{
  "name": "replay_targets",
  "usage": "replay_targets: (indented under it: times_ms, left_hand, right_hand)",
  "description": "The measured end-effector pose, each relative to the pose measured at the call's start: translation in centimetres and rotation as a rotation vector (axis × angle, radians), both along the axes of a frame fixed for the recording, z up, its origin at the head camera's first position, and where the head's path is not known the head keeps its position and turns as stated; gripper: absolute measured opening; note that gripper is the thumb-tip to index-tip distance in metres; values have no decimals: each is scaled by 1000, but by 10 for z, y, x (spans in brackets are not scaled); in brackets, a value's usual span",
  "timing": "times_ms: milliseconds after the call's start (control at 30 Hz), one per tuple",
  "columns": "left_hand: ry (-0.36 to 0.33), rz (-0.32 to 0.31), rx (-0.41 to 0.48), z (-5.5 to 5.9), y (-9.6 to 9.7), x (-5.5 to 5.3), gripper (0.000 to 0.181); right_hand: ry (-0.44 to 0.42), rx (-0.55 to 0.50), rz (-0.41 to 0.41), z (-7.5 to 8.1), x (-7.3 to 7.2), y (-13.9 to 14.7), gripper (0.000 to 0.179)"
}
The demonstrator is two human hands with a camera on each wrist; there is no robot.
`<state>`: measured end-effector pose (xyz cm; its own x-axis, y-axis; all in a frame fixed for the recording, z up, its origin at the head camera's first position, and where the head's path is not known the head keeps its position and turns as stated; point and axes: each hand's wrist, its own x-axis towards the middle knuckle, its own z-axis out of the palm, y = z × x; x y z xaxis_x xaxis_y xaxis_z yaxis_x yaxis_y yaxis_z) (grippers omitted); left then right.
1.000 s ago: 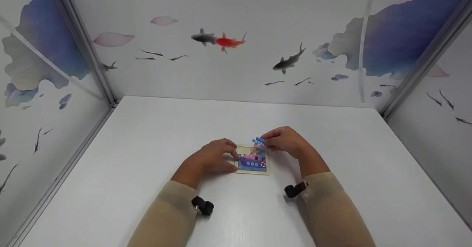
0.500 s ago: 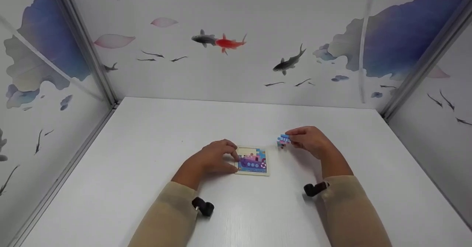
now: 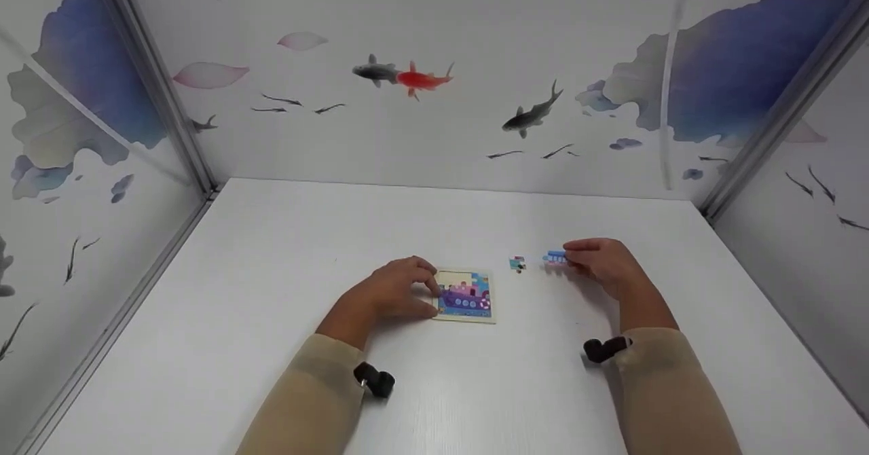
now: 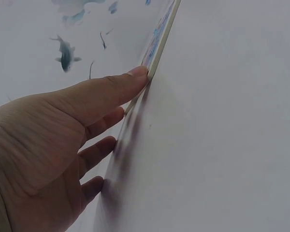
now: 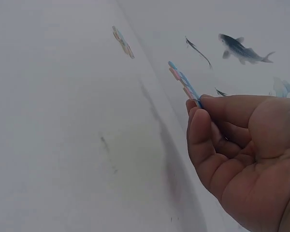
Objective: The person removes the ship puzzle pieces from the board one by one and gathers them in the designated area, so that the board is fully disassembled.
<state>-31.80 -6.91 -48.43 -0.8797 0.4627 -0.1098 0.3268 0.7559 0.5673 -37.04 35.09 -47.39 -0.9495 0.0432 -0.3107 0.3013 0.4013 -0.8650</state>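
1. The left hand (image 3: pixel 400 288) rests against the left side of a square, pale wooden puzzle frame (image 3: pixel 468 320); its thumb and forefinger touch the edge, and the fingers are gently bent with a gap between them and the thumb.
2. The frame lies flat on the smooth white surface (image 3: pixel 441 394). Inside it is a jigsaw picture (image 3: pixel 465 299) of a purple and pink ship on blue, with bare pale backing showing at the upper left.
3. The right hand (image 3: pixel 605 263), right of the frame, pinches a small, flat, blue-and-pink jigsaw piece (image 3: pixel 555 257) between thumb and fingers; the piece appears raised.
4. A small, multicoloured loose piece (image 3: pixel 518 263) lies on the surface between the frame and the held piece, touching neither.
5. A black device (image 3: pixel 604 350) sits at the right beige sleeve's (image 3: pixel 669 373) cuff.
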Motion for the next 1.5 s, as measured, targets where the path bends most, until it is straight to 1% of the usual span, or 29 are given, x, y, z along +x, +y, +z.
replay_targets:
  times_ms: [133,300,467,567,700,800,833,967,1133,1333,1500]
  left_hand:
    - [-11,8,4,1,1,0,17]
    - [-7,14,2,2,0,2,18]
    - [-8,11,-1,2,-1,2,18]
    - [-7,9,-4,2,0,2,18]
    - [5,-17,1,2,-1,2,19]
    - [7,-24,4,3,-1,2,20]
    - [2,-17,2,3,0,2,19]
    - [-4,-3,-7,2,0,2,19]
    - [6,-10,-17,2,0,2,19]
    - [7,-16,-4,3,-2,2,20]
    - [8,-12,-2,2,-2,2,19]
  right_hand:
    - [-3,27,-2,-5,-1,3,38]
    - [-8,31,5,-10,0,3,39]
    - [4,81,17,-10,1,2,39]
    - [4,94,18,-8,2,2,39]
    - [18,128,47,-9,2,3,41]
    - [28,153,63,-10,1,5,42]
    - [29,154,68,-10,1,5,43]
    - [27,142,67,-10,1,7,43]
    - [22,125,54,-11,0,8,42]
    - [6,44,26,-14,-1,11,43]
    - [-4,-8,1,-13,0,9,45]
